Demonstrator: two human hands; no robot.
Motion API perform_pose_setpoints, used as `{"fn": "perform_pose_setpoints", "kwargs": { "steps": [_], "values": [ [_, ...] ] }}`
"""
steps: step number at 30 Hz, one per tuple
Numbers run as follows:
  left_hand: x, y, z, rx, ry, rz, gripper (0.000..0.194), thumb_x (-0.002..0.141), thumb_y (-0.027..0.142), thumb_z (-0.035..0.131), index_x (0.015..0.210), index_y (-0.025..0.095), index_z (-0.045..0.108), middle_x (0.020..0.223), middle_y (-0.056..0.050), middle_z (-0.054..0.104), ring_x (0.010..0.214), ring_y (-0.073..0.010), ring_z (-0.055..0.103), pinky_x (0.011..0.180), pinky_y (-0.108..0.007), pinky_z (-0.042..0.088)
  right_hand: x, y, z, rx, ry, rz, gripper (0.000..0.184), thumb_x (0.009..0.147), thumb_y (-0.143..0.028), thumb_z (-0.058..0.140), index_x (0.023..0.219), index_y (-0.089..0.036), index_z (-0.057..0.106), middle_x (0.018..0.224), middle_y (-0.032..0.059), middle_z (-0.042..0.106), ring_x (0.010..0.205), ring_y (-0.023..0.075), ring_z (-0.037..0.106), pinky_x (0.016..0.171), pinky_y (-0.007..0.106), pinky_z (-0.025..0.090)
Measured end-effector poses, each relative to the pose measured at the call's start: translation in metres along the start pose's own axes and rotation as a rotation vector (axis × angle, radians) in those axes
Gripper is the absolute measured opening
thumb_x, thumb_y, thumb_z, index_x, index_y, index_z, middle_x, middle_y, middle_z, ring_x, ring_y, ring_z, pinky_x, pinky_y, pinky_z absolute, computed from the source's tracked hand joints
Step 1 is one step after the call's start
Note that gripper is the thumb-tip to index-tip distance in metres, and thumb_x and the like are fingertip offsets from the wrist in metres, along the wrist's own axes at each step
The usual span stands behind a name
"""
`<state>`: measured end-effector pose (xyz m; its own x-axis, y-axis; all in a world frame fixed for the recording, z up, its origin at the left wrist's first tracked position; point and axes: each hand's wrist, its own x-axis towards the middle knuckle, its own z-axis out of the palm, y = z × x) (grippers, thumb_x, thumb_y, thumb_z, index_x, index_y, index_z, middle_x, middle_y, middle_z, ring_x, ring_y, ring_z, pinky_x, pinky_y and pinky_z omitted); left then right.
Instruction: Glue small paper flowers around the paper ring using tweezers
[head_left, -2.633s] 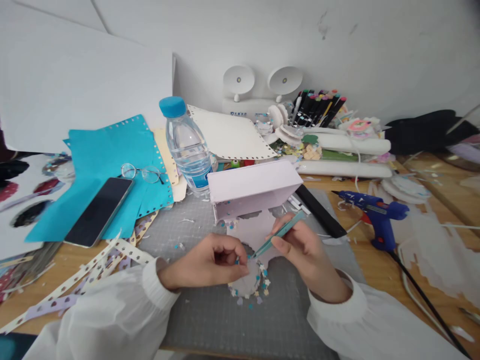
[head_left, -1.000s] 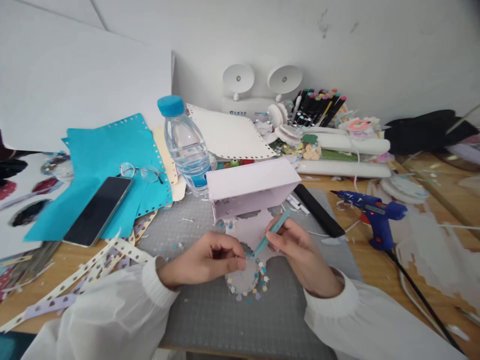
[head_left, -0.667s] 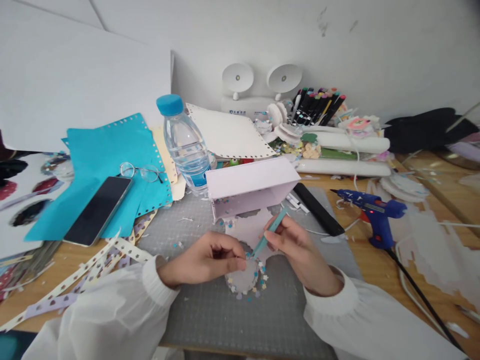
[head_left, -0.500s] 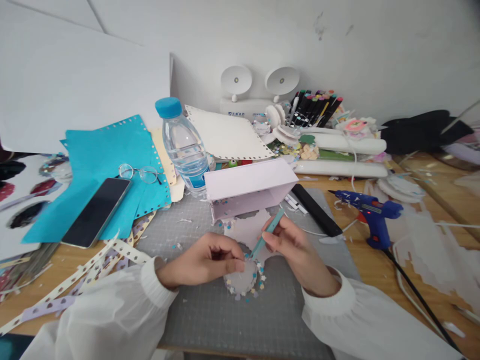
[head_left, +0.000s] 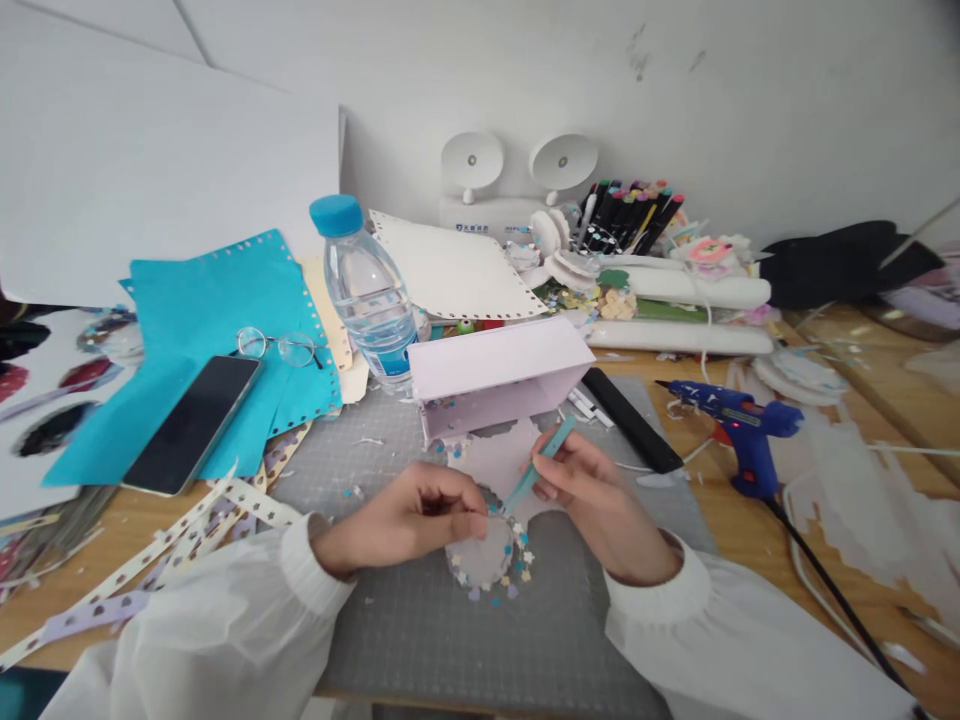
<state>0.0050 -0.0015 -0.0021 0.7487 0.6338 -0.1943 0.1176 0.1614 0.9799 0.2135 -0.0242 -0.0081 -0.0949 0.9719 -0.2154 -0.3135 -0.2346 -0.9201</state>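
A round pale disc (head_left: pixel 484 555), edged with small blue, white and lilac paper shapes, is just above the grey cutting mat (head_left: pixel 420 640). My left hand (head_left: pixel 420 515) pinches its upper left rim between thumb and fingers. In my right hand (head_left: pixel 589 490) is a pair of teal tweezers (head_left: pixel 541 463), slanting down to the left. Their tips reach the disc's upper right edge; whether they grip a piece is too small to tell. Behind the disc, a pale lilac sheet with a scalloped edge (head_left: pixel 495 460) lies in front of an open lilac paper box (head_left: pixel 502 365).
A water bottle (head_left: pixel 367 290) stands left of the box. Blue felt sheets (head_left: pixel 225 290) with a phone (head_left: pixel 193 425) and glasses (head_left: pixel 281 346) lie at left, near punched paper strips (head_left: pixel 135 565). At right are a black bar (head_left: pixel 630 420) and a blue glue gun (head_left: pixel 739 420) with its cord.
My right hand and the tweezers have shifted slightly to the right, and the fingers have changed position on the tweezers. My left hand keeps its hold on the disc, almost unmoved.
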Motion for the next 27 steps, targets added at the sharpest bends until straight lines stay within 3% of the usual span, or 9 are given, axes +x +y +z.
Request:
{"fn": "perform_pose_setpoints", "kwargs": {
  "steps": [27],
  "values": [
    [-0.001, -0.005, -0.002, -0.042, -0.001, -0.004, 0.028, 0.085, 0.034, 0.062, 0.071, 0.010, 0.060, 0.060, 0.002, 0.047, 0.053, -0.0068, 0.036, 0.049, -0.018, 0.028, 0.000, 0.011, -0.004, -0.132, -0.061, -0.089, 0.016, 0.082, -0.035, 0.067, 0.085, -0.023, 0.058, 0.076, -0.0022, 0.050, 0.067, 0.0115, 0.043, 0.060, 0.026, 0.033]
  ]
}}
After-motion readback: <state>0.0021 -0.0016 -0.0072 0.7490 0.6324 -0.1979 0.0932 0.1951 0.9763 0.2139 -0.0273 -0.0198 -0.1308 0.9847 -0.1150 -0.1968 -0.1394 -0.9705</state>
